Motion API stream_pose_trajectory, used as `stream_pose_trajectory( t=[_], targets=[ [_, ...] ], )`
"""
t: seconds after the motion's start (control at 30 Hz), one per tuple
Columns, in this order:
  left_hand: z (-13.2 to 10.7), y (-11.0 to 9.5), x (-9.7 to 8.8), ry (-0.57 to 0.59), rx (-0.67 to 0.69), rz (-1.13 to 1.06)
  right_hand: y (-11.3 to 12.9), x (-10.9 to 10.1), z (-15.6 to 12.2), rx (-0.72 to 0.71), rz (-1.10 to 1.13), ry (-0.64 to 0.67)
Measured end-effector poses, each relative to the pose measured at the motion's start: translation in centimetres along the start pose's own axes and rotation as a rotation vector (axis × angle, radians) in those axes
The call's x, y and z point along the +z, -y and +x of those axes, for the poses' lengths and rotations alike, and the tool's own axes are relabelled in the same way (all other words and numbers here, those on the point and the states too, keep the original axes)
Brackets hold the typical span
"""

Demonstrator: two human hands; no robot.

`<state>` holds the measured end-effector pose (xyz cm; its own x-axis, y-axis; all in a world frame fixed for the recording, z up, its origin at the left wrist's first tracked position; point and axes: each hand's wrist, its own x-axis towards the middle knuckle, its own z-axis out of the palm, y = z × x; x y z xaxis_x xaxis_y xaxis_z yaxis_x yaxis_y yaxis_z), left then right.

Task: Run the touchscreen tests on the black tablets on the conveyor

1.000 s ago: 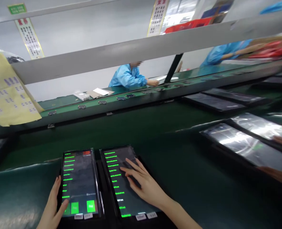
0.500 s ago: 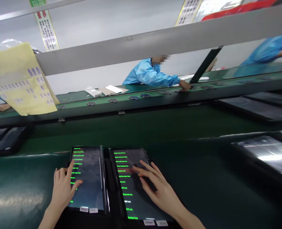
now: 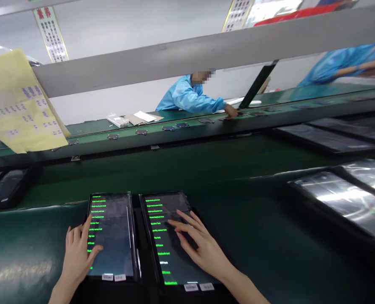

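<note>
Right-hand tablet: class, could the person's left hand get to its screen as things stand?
Probably yes. The left hand rests on the left tablet right beside the right tablet; only the right hand covers part of that screen.

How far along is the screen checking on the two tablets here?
Done: both tablets are lit with green test lists. In hand: left hand touches the left tablet, right hand the right tablet. Left: dark tablets wait to the right.

Place: an electronics factory line.
Signs: green conveyor belt [image 3: 206,169], rows of tablets [image 3: 339,198], workers in blue coats [image 3: 187,97].
</note>
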<state>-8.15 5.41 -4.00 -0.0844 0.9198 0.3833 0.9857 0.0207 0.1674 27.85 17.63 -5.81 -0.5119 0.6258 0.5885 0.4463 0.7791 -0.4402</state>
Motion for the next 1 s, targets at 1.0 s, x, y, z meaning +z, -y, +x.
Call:
stream_pose_trajectory(
  t=[1.0],
  targets=[
    [-1.6,0.3,-1.2,0.043,-0.176,-0.373,3.9,-2.9,-3.2,0.181,0.104,0.119]
  ],
)
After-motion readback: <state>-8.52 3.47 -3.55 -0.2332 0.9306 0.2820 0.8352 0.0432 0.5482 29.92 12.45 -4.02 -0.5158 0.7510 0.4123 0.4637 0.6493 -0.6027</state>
